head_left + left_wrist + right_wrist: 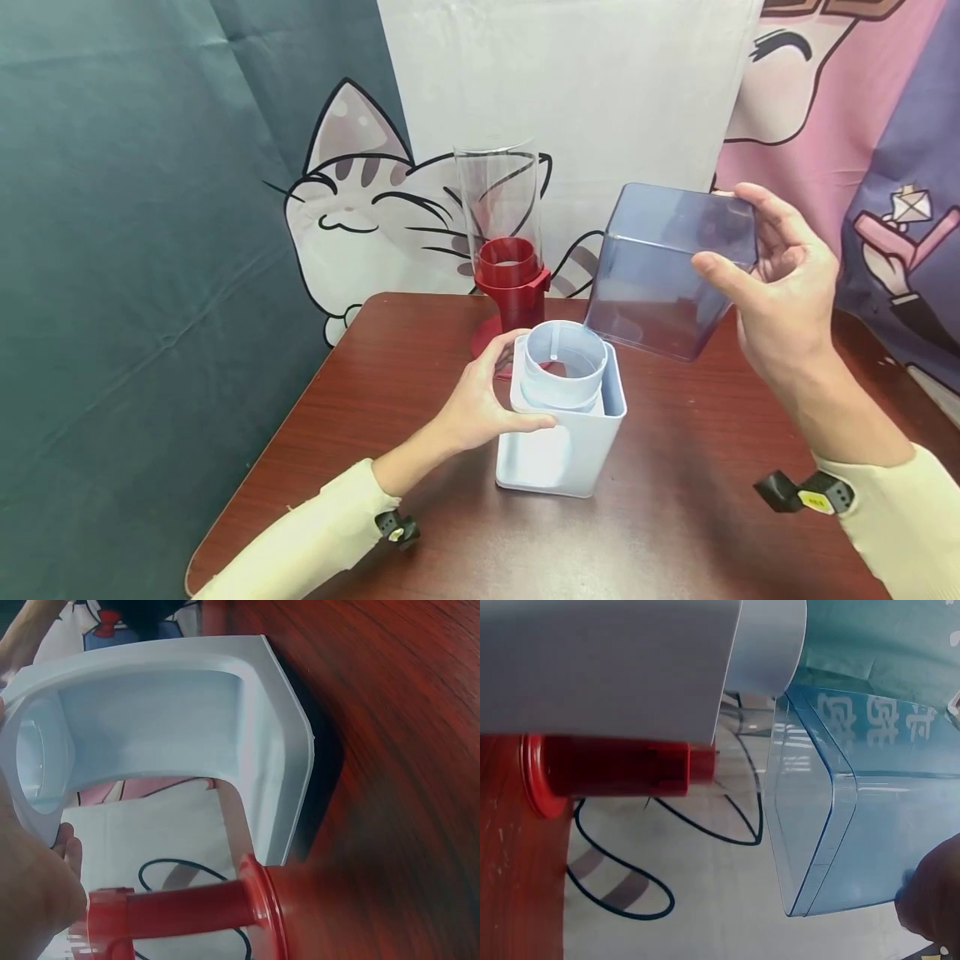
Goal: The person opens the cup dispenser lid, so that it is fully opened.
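A white plastic dispenser base point(558, 454) with a round collar on top stands on the table. My left hand point(480, 404) grips its upper left corner, thumb across the front and fingers round the far side. In the left wrist view the base point(277, 750) shows a deep open recess beneath its top. My right hand point(795, 275) holds a clear bluish square container point(667, 267) raised and tilted, up and to the right of the collar. The container's lower left corner overlaps the collar's edge in the head view. Seen from the right wrist, the container point(885, 817) looks hollow, with see-through walls.
Behind the white base stands a red dispenser stand point(517, 292) topped by a tall clear cylinder point(498, 192). All of it rests on a brown wooden table point(360, 400). Printed cloth point(585, 83) with cartoon cats hangs close behind the table's back edge.
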The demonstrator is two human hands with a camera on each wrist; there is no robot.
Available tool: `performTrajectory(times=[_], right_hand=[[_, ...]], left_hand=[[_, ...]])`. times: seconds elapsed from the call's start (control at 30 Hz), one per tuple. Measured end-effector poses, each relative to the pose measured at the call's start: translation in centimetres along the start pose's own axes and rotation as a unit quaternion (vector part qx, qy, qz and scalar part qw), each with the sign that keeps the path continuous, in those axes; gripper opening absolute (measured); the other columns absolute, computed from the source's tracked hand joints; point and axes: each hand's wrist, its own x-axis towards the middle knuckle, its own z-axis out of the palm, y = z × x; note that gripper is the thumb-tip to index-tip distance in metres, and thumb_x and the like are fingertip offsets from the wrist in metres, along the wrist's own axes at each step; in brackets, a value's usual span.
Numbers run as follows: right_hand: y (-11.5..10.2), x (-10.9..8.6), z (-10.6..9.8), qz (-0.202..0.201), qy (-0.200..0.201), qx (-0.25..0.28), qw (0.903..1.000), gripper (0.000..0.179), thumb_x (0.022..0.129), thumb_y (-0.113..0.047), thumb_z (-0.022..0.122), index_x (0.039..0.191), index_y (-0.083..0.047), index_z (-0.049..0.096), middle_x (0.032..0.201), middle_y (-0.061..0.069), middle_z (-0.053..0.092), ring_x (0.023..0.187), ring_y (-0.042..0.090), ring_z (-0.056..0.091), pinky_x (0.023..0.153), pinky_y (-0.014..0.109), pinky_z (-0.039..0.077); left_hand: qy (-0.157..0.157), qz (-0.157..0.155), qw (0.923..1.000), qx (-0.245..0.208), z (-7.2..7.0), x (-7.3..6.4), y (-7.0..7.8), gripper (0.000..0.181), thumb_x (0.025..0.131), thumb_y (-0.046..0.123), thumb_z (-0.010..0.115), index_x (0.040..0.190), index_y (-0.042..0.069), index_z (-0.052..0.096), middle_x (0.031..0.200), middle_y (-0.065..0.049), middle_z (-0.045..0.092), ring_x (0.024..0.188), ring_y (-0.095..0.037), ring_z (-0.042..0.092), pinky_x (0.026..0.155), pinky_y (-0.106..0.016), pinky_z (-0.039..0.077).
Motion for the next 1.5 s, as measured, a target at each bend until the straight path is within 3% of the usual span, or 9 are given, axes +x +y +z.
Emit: performTrajectory(times=[0.2,0.4,0.67,0.9,1.07,1.23,1.37,1.5], right_hand=[[0.6,0.1,-0.7,0.023,0.004,-0.014,0.9996,0.073,0.067,0.040,0.064,0.135,0.011,0.063,0.129,0.025,0.065,0.113,0.029,0.063,0.091,0.026,0.058],[1.8,-0.2,-1.6,0.041,0.002,-0.070,0.9967,0.075,0.068,0.036,0.069,0.136,0.005,0.065,0.132,0.020,0.066,0.121,0.025,0.061,0.099,0.023,0.054],[3.6,-0.6,-2.7,0.071,0.007,-0.124,0.9897,0.075,0.071,0.028,0.078,0.138,-0.001,0.064,0.133,0.016,0.065,0.120,0.024,0.061,0.102,0.021,0.051],[5.7,-1.2,-3.4,0.086,-0.003,-0.216,0.9727,0.079,0.073,0.015,0.088,0.143,-0.009,0.061,0.130,0.012,0.066,0.114,0.019,0.062,0.098,0.018,0.050],[7.4,-1.5,-3.9,0.092,-0.001,-0.248,0.9644,0.080,0.074,0.011,0.090,0.145,-0.012,0.060,0.126,0.010,0.067,0.110,0.017,0.064,0.091,0.016,0.053],[9.0,-2.0,-4.4,0.098,-0.014,-0.300,0.9489,0.081,0.077,0.004,0.091,0.148,-0.014,0.056,0.135,0.011,0.065,0.117,0.014,0.062,0.097,0.016,0.051],[10.2,-2.4,-5.1,0.103,-0.020,-0.341,0.9343,0.082,0.079,-0.003,0.093,0.150,-0.014,0.053,0.141,0.010,0.062,0.124,0.012,0.059,0.104,0.017,0.048],[11.5,-2.7,-5.8,0.114,-0.014,-0.358,0.9266,0.082,0.079,-0.007,0.094,0.151,-0.013,0.053,0.140,0.010,0.062,0.123,0.012,0.058,0.106,0.017,0.047]], left_hand=[[0.022,-0.003,0.9994,0.025,-1.7,-0.6,-0.4,0.098,0.070,0.018,0.099,0.153,0.017,0.046,0.138,0.004,0.065,0.123,-0.015,0.063,0.100,-0.046,0.056],[0.051,-0.017,0.9976,0.044,-3.9,-1.1,-0.8,0.098,0.071,0.016,0.099,0.154,0.018,0.046,0.141,0.004,0.064,0.128,-0.017,0.063,0.109,-0.045,0.052],[0.102,-0.019,0.9938,0.039,-6.7,-1.6,-1.5,0.095,0.074,0.009,0.097,0.154,0.014,0.046,0.143,-0.001,0.063,0.133,-0.020,0.060,0.118,-0.046,0.044],[0.163,-0.020,0.9850,0.052,-8.7,-1.5,-2.3,0.095,0.073,0.007,0.098,0.154,0.011,0.046,0.143,-0.005,0.062,0.133,-0.020,0.058,0.119,-0.045,0.042],[0.200,-0.022,0.9784,0.048,-10.0,-1.3,-2.8,0.097,0.072,0.002,0.097,0.155,0.009,0.045,0.143,-0.007,0.062,0.132,-0.021,0.059,0.118,-0.042,0.043],[0.235,-0.022,0.9713,0.031,-11.0,-1.1,-3.2,0.098,0.070,-0.009,0.093,0.154,0.002,0.044,0.145,-0.014,0.060,0.134,-0.025,0.057,0.120,-0.037,0.040],[0.253,-0.026,0.9667,0.029,-11.4,-1.0,-2.3,0.092,0.073,-0.010,0.090,0.152,-0.006,0.043,0.145,-0.021,0.059,0.137,-0.028,0.055,0.121,-0.036,0.038],[0.270,-0.032,0.9612,0.046,-11.7,-0.9,-1.7,0.087,0.077,-0.004,0.090,0.150,-0.008,0.043,0.144,-0.025,0.059,0.136,-0.031,0.055,0.121,-0.036,0.038]])
